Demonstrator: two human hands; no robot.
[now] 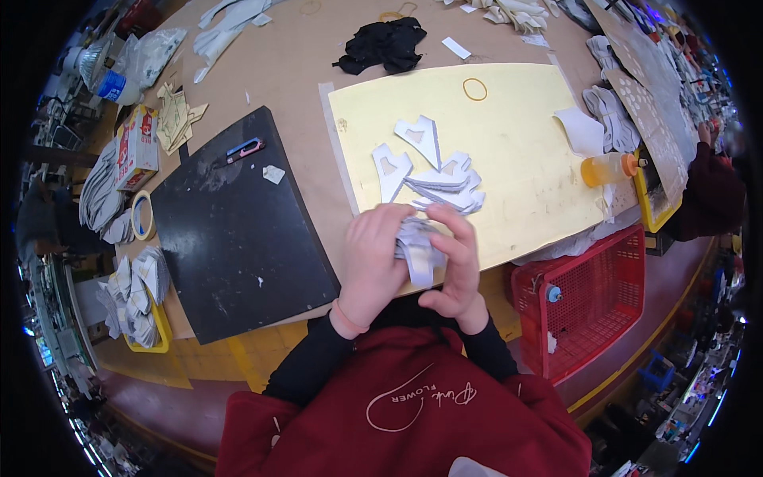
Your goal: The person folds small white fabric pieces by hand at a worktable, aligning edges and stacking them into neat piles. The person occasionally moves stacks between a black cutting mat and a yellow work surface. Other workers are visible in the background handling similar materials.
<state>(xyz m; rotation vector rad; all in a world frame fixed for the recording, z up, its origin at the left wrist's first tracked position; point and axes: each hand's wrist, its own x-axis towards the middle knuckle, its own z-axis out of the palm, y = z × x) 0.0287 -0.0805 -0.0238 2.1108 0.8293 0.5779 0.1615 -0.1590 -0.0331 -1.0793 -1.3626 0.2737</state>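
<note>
My left hand [373, 254] is wrapped round the side of a small stack of white cut pieces [421, 253], just over the near edge of the table. My right hand [458, 266] curves along the other side of that stack, its fingertips near or against the pieces and its thumb held apart below. The stack is partly hidden by fingers and slightly blurred. Just beyond my hands, several more white cut pieces [441, 181] with notched shapes lie in a loose pile on a pale yellow sheet [509, 119].
Left of my hands lies a black board [230, 246] with a box cutter [245, 149]. A tape roll [144, 215] sits beside it. An orange bottle [608, 169] stands at right, above a red plastic crate [584, 302]. Black cloth [383, 45] lies farther back.
</note>
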